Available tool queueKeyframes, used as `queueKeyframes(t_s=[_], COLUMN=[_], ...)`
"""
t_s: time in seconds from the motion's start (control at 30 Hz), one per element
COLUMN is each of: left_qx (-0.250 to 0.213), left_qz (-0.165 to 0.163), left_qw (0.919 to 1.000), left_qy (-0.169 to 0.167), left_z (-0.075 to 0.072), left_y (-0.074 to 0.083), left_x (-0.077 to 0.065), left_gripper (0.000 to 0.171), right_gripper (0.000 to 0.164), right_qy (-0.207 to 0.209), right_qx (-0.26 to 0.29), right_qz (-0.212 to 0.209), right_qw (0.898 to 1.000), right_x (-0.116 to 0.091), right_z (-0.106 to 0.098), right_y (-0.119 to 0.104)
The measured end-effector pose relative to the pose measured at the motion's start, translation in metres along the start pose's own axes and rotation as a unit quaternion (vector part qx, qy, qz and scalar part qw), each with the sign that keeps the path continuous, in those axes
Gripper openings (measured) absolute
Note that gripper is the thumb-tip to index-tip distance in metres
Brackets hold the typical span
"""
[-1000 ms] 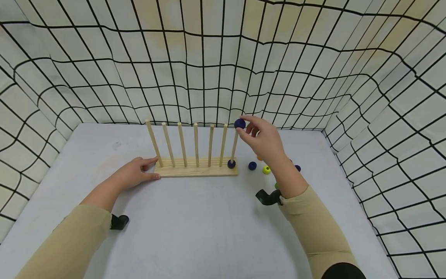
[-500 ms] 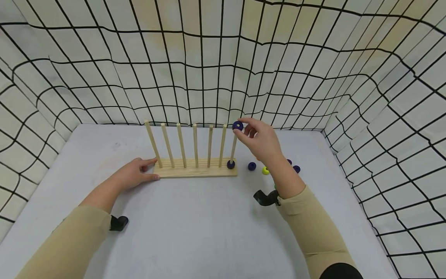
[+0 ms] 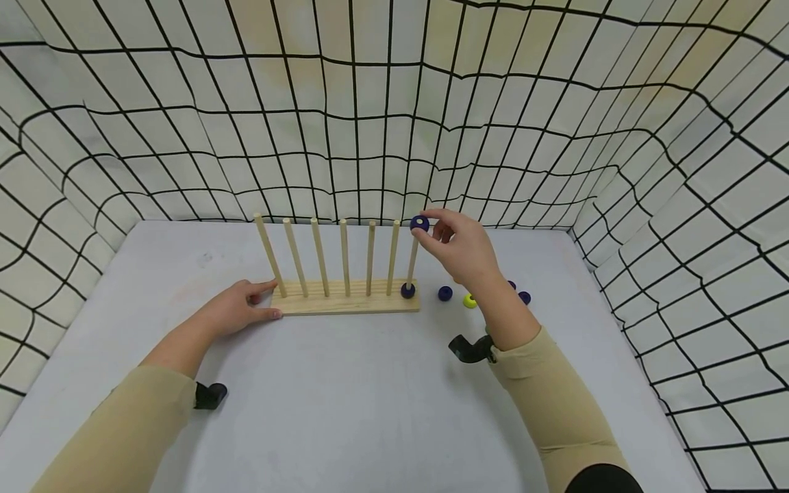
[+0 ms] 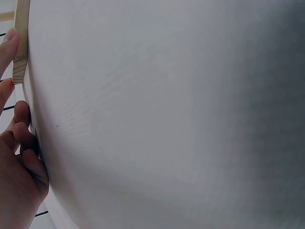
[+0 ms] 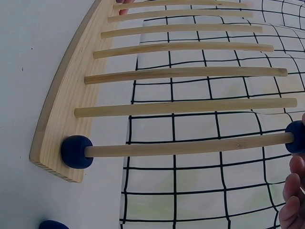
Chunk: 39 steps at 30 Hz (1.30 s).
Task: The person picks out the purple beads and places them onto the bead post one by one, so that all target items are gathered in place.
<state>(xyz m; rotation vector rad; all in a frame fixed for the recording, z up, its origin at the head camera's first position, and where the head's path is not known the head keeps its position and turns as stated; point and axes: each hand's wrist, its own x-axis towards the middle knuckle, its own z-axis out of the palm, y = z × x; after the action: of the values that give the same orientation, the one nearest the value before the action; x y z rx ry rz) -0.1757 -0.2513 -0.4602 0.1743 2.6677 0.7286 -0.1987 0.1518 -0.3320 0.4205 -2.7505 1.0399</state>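
Note:
A wooden pegboard (image 3: 345, 305) with a row of upright pegs stands on the white table. My left hand (image 3: 231, 309) holds its left end between thumb and index finger; in the left wrist view the thumb (image 4: 9, 45) lies against the board's edge. My right hand (image 3: 465, 250) pinches a dark blue bead (image 3: 420, 223) at the top of the rightmost peg. In the right wrist view the peg's tip meets this bead (image 5: 296, 137). Another dark blue bead (image 3: 408, 291) sits at the foot of the same peg. The other pegs are bare.
Right of the board lie loose beads: a dark blue bead (image 3: 445, 294), a yellow bead (image 3: 470, 300) and more blue ones, partly behind my right forearm. Black netting (image 3: 370, 137) over white walls rises behind the table and at both sides.
The right hand has moved slightly left and down with its bead. The bead's hole has turned into sight, and a pale peg tip now shows in it. The left hand keeps its hold.

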Motion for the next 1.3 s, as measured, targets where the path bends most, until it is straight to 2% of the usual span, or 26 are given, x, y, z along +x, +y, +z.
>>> queueKeyframes(t_s=[0.27, 0.8, 1.3], left_qx=[-0.001, 0.000, 0.001], left_qz=[-0.002, 0.002, -0.002], left_qw=[1.0000, 1.0000, 1.0000], left_qy=[0.000, 0.001, 0.000], left_z=[-0.001, 0.001, 0.002], left_y=[0.001, -0.003, -0.004], left_x=[0.000, 0.002, 0.003], left_gripper=[0.092, 0.096, 0.098], right_gripper=[0.041, 0.039, 0.038], right_qy=[0.003, 0.031, 0.030], right_qx=[0.006, 0.008, -0.002], right_qz=[0.006, -0.014, -0.007], right_qw=[1.000, 0.999, 1.000], right_x=[-0.002, -0.003, -0.005], right_z=[-0.001, -0.008, -0.011], right_y=[-0.001, 0.001, 0.009])
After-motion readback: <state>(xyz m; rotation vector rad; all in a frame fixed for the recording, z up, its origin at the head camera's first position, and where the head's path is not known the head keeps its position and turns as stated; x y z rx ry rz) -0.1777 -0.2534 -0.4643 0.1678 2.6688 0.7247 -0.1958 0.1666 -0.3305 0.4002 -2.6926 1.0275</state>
